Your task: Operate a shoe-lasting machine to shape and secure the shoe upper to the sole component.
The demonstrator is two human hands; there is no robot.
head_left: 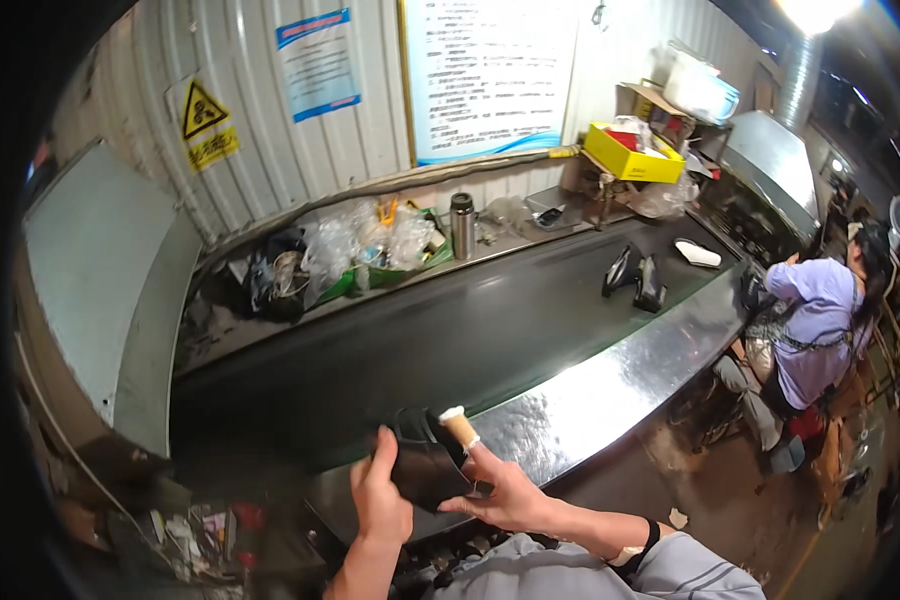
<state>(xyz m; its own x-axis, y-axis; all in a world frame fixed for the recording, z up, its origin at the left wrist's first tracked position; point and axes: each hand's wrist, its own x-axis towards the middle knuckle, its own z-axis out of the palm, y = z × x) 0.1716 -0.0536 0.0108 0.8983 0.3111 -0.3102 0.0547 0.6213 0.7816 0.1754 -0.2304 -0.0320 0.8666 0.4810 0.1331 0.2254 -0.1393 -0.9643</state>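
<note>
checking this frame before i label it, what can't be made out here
Head view only:
- Black shoe piece: the left hand and right hand cover its lower part, so its full shape is hidden.
- Tan-tipped tool: its lower end is hidden in the right hand's fingers.
- Two black pieces on the belt: too small to identify.
- Green tray: clear bags bury its contents.

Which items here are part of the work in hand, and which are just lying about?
In hand: black shoe, held by left hand and right hand; tan brush in the right fingers.

Lying about: steel flask, yellow box, plastic bags, shoes up the belt.
</note>
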